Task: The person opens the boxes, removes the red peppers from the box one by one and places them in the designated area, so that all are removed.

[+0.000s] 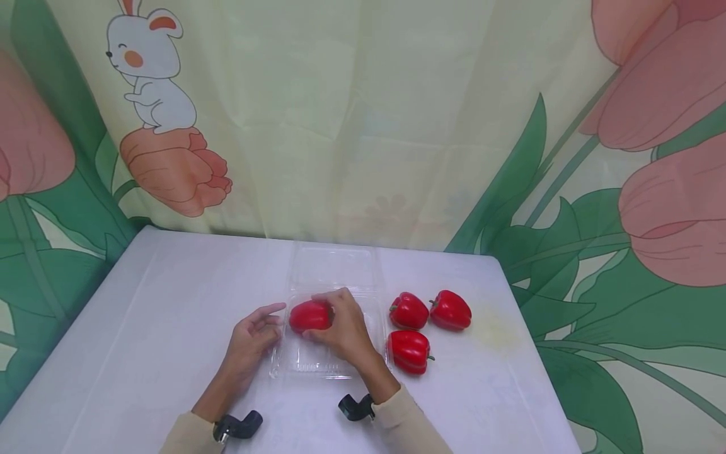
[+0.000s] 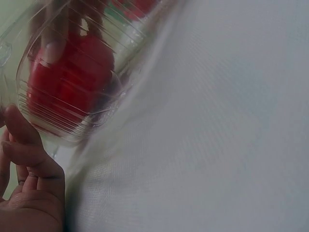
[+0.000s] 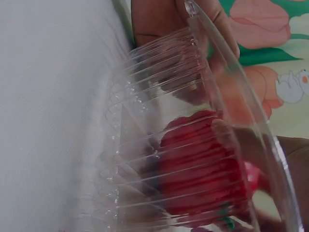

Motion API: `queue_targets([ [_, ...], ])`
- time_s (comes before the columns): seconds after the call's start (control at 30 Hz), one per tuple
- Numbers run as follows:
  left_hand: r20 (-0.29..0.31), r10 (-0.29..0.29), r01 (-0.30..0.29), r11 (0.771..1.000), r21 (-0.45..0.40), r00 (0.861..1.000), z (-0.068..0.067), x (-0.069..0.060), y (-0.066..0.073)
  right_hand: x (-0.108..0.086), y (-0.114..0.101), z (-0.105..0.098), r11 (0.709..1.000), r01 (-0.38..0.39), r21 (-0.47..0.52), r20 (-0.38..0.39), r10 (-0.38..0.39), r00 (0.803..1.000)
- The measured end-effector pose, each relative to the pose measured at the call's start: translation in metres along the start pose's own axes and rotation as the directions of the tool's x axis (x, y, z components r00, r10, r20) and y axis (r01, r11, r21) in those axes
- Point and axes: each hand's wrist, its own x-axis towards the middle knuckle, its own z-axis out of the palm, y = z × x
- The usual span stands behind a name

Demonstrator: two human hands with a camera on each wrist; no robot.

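A red bell pepper point(image 1: 309, 317) is inside a clear plastic clamshell box point(image 1: 317, 362), at the left of its base. My right hand point(image 1: 343, 325) holds that pepper, thumb on the near side and fingers on the far side. Beside the box's left edge is my left hand point(image 1: 256, 337), its fingers loosely bent and toward the rim; whether they touch it is unclear. The left wrist view shows the pepper point(image 2: 70, 79) through the ribbed clear wall, with the left hand point(image 2: 31, 169) just below. Through the plastic, the right wrist view also shows the pepper point(image 3: 200, 164).
To the right of the box lie three more red bell peppers, one at the back point(image 1: 409, 311), one farther right point(image 1: 450, 310) and one nearer point(image 1: 410, 352). The box's lid point(image 1: 334, 265) is folded back on the white-covered table point(image 1: 187, 315). A printed curtain point(image 1: 340, 126) hangs behind.
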Motion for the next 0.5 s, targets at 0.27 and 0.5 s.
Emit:
queue_targets([
  [0.27,0.004,0.006,-0.006,1.000,0.002,1.000,-0.001,0.000,0.001,-0.003,0.004,-0.005,0.999,-0.008,0.039,-0.003,0.008,1.000],
  [0.5,0.000,-0.003,0.003,1.000,0.013,1.000,0.000,0.000,0.004,-0.012,-0.001,-0.023,0.997,-0.014,0.082,-0.044,0.017,0.999],
])
